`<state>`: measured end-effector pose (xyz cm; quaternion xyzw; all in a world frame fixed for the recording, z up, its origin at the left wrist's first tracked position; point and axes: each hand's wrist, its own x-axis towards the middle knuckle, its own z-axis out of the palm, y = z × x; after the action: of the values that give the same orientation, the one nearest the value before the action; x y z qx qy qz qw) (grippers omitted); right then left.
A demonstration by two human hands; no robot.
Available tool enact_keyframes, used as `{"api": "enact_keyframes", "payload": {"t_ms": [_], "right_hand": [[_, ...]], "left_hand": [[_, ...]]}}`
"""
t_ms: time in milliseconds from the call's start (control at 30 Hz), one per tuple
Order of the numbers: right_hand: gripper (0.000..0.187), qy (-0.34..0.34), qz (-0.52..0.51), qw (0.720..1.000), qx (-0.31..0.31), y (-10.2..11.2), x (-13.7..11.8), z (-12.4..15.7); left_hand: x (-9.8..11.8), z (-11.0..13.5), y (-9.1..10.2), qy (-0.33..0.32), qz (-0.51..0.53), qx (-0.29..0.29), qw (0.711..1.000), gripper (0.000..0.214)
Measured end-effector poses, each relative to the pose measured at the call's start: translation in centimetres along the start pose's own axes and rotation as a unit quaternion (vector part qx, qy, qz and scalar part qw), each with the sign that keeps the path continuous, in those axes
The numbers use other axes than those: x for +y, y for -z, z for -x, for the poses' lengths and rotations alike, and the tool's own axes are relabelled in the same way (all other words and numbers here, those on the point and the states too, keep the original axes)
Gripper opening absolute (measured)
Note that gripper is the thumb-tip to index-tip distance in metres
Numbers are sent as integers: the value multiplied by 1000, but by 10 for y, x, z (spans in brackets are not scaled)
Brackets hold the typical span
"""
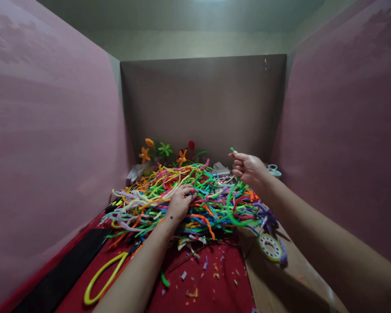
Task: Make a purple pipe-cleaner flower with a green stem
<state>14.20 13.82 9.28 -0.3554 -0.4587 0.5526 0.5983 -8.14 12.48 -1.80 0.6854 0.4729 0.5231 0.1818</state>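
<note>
A big heap of many-coloured pipe cleaners [156,191] lies on the red cloth in front of me. My left hand [181,201] rests on top of the heap, fingers curled down into the strands. My right hand [247,168] is raised above the heap's right side, closed on a green pipe cleaner [230,204]. Its tip sticks up past my fingers. The strand curves down into the pile below.
Pipe-cleaner flowers [164,152] stand at the back against a brown board. Yellow-handled scissors [106,271] and a black slab [68,271] lie front left. A round yellow-rimmed disc [270,248] sits on the wooden surface at right. Pink panels close both sides. Small cuttings litter the cloth.
</note>
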Motion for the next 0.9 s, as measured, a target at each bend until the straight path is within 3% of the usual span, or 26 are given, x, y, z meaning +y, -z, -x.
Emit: {"api": "enact_keyframes", "payload": {"t_ms": [200, 333, 567, 733, 900], "right_hand": [[13, -32, 115, 993, -8, -17, 35, -21], [19, -42, 243, 969, -33, -31, 58, -39], [17, 81, 419, 904, -9, -54, 85, -50], [11, 170, 439, 881, 55, -45, 76, -42], [21, 234, 375, 888, 128, -22, 39, -39]], "left_hand": [[-5, 0, 5, 15, 43, -11, 999, 16], [-8, 1, 4, 32, 62, -10, 998, 20], [-9, 0, 5, 43, 73, 5, 996, 16], [-8, -1, 4, 47, 69, 18, 996, 15], [-9, -1, 4, 52, 69, 10, 996, 15]]}}
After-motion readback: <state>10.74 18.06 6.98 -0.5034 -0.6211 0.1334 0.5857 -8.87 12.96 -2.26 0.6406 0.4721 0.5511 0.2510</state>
